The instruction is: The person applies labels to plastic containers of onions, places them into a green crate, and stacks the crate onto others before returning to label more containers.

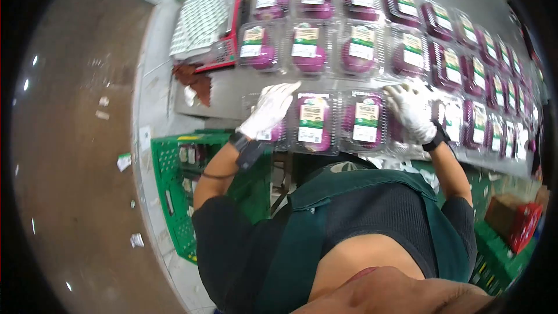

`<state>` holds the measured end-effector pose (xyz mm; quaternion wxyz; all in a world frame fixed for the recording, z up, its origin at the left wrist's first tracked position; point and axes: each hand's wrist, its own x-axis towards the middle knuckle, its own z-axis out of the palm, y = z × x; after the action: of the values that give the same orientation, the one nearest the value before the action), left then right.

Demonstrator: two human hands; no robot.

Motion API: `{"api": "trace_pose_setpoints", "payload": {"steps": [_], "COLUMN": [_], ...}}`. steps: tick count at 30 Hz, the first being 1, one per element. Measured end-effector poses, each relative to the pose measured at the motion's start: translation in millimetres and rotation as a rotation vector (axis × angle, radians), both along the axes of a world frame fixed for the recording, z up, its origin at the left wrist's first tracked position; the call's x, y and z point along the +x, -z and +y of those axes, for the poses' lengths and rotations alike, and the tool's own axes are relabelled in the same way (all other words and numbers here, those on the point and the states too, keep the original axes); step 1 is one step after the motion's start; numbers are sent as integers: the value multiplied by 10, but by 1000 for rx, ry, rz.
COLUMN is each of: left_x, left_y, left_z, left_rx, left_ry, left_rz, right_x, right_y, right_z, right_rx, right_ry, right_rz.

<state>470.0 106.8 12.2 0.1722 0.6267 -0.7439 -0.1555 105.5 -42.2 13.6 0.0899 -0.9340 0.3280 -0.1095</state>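
My left hand (269, 108), in a white glove, lies over a clear plastic clamshell pack (264, 135) of purple produce at the left end of the near row. Its fingers are stretched out toward a labelled clamshell pack (312, 122). Another labelled clamshell pack (366, 121) lies between my hands. My right hand (410, 109), also white-gloved, rests on a pack just right of that one, mostly covering it, with its fingers spread. Each pack shows a green, cream and white label. The exact kind of produce cannot be made out.
More packs (360, 49) stand in rows across the metal table (224, 96). At the back left lies a sheet of labels (203, 17) beside a red tray (228, 52). Below left is a green crate (165, 186) holding packs. A red box (525, 227) sits at lower right.
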Motion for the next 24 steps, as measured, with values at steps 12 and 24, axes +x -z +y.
{"api": "trace_pose_setpoints", "payload": {"steps": [12, 24], "left_x": [46, -523], "left_y": [-33, -1814], "left_z": [-69, 2061], "left_rx": [154, -439], "left_ry": [42, -724], "left_rz": [-218, -764], "right_x": [218, 1012], "right_y": [428, -1078], "right_z": [-823, -371], "right_rx": [724, -32], "right_ry": [-316, -800], "right_rz": [98, 56]}}
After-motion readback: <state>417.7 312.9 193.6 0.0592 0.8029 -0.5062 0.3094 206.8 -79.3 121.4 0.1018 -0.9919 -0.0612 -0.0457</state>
